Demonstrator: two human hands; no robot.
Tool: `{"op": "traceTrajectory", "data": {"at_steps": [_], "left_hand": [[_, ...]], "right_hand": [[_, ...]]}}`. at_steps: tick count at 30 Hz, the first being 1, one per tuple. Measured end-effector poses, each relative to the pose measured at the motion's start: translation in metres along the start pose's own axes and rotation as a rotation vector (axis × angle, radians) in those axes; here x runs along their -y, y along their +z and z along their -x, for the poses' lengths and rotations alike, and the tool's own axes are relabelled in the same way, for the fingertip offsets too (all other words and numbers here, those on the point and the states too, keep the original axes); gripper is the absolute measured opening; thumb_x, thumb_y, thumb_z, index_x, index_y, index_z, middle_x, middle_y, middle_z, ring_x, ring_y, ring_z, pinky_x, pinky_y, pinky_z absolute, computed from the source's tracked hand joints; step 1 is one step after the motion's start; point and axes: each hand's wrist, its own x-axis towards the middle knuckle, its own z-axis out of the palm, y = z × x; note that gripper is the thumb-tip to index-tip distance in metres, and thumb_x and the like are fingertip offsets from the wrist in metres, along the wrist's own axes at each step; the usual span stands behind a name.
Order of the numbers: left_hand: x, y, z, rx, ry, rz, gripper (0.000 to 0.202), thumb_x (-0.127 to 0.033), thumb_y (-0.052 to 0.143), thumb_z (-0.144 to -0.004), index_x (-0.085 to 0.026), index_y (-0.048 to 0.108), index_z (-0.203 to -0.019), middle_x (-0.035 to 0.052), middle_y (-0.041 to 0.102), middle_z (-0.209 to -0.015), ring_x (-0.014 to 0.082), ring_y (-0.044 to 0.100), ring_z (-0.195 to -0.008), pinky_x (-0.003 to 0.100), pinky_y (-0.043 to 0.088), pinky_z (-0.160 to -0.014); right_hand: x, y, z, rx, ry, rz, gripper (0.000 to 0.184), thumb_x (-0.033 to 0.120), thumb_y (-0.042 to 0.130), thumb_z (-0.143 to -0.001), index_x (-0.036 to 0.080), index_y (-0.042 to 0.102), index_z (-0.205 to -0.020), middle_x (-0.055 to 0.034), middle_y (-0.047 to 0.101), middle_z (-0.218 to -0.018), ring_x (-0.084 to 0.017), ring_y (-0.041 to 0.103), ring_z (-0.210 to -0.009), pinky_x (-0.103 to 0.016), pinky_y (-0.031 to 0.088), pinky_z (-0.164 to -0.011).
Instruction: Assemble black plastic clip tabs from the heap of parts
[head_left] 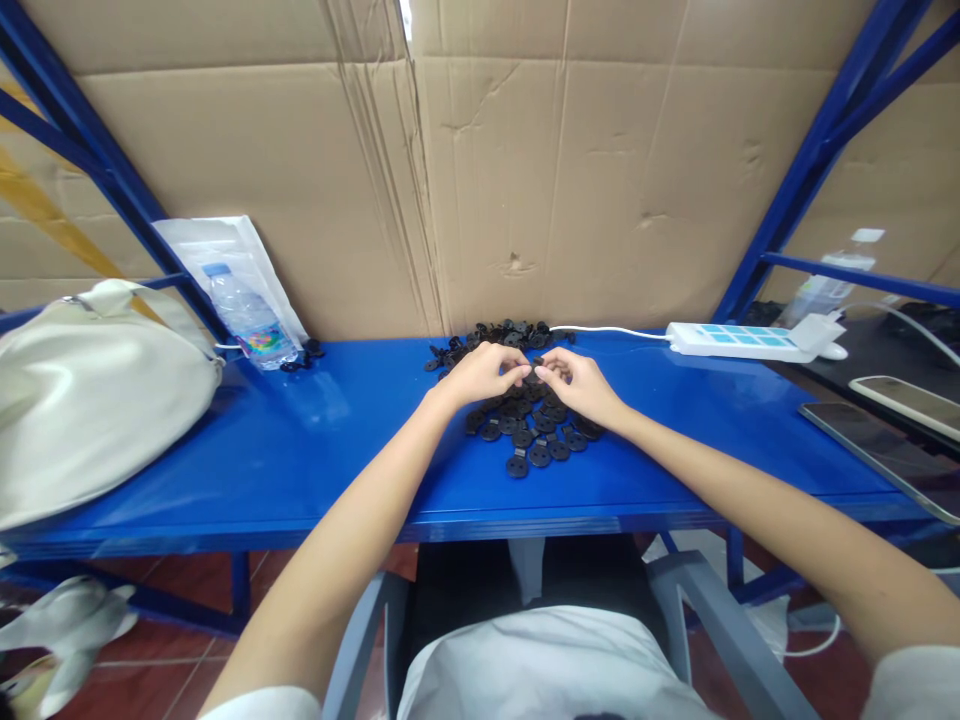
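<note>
Left hand and right hand: side by side above the middle of the blue worktop, the fingers of both nearly closed, tips meeting around a small black piece, exact grip too small to tell. Directly beneath: a heap of black round two-holed discs, loose and overlapping, on the worktop. Just behind the hands: a second cluster of discs, close to the cardboard backing. Left of the hands: a cream shoulder bag, a clear water bottle against a white packet, a few stray black discs beside the bottle. Right of the hands: a white power strip with blue switches, its white cable trailing toward the second cluster; flat screen devices near the worktop's right end.
</note>
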Motion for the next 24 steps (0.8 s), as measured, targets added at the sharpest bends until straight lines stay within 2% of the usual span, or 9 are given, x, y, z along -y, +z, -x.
{"op": "traceTrajectory", "data": {"at_steps": [7,10,13,15,19,21,24], "left_hand": [[-0.002,-0.001,-0.001,-0.044,0.020,-0.032,0.024,-0.031,0.050,-0.088,-0.016,0.066,-0.080,0.0004,0.069,-0.067,0.0117,0.060,-0.062,0.020,0.041,-0.062],[0.000,-0.001,-0.001,0.029,0.016,-0.009,0.027,-0.033,0.048,-0.089,-0.016,0.067,-0.081,0.0017,0.071,-0.072,0.0125,0.062,-0.064,0.021,0.042,-0.063],[0.005,-0.005,0.001,0.109,-0.044,-0.041,0.036,-0.041,0.046,-0.091,-0.015,0.067,-0.078,0.0039,0.071,-0.072,0.0136,0.062,-0.064,0.023,0.042,-0.063],[0.010,-0.013,0.003,0.051,-0.100,-0.087,0.038,-0.045,0.045,-0.092,-0.016,0.067,-0.082,0.0040,0.071,-0.075,0.0143,0.062,-0.065,0.023,0.042,-0.062],[0.023,-0.033,0.011,-0.104,-0.229,-0.160,0.030,-0.037,0.046,-0.092,-0.017,0.066,-0.084,0.0027,0.071,-0.075,0.0147,0.061,-0.065,0.024,0.043,-0.064],[0.030,-0.040,0.015,-0.159,-0.280,-0.185,0.025,-0.033,0.047,-0.091,-0.018,0.066,-0.084,0.0023,0.072,-0.077,0.0157,0.063,-0.070,0.025,0.043,-0.068],[0.040,-0.046,0.019,-0.215,-0.323,-0.211,0.023,-0.030,0.047,-0.090,-0.019,0.066,-0.084,0.0024,0.072,-0.078,0.0166,0.063,-0.072,0.026,0.044,-0.070]], "right_hand": [[-0.001,0.001,-0.001,-0.023,-0.029,-0.043,0.025,0.041,0.056,-0.086,0.019,0.055,-0.095,-0.0036,0.065,-0.079,-0.016,0.061,-0.069,-0.028,0.049,-0.063],[-0.002,0.002,-0.001,-0.013,-0.030,-0.032,0.023,0.036,0.058,-0.082,0.018,0.056,-0.097,-0.0028,0.064,-0.076,-0.015,0.059,-0.065,-0.028,0.047,-0.062],[-0.002,0.000,-0.002,-0.006,-0.033,-0.003,0.022,0.029,0.056,-0.081,0.016,0.057,-0.099,-0.0013,0.061,-0.070,-0.014,0.057,-0.060,-0.028,0.046,-0.060],[-0.004,-0.005,-0.004,-0.034,-0.046,0.016,0.024,0.027,0.054,-0.082,0.016,0.056,-0.103,-0.0006,0.061,-0.069,-0.014,0.056,-0.059,-0.027,0.044,-0.059],[-0.009,-0.018,-0.018,-0.091,-0.036,0.041,0.028,0.027,0.055,-0.082,0.016,0.055,-0.107,-0.0015,0.064,-0.073,-0.013,0.055,-0.058,-0.026,0.043,-0.059],[-0.008,-0.018,-0.027,-0.047,-0.016,0.046,0.027,0.027,0.058,-0.080,0.016,0.057,-0.105,-0.0021,0.066,-0.074,-0.013,0.056,-0.059,-0.026,0.044,-0.060],[0.006,-0.003,-0.039,0.132,-0.018,0.005,0.024,0.024,0.062,-0.078,0.016,0.060,-0.100,-0.0024,0.068,-0.075,-0.013,0.058,-0.062,-0.026,0.046,-0.062]]}}
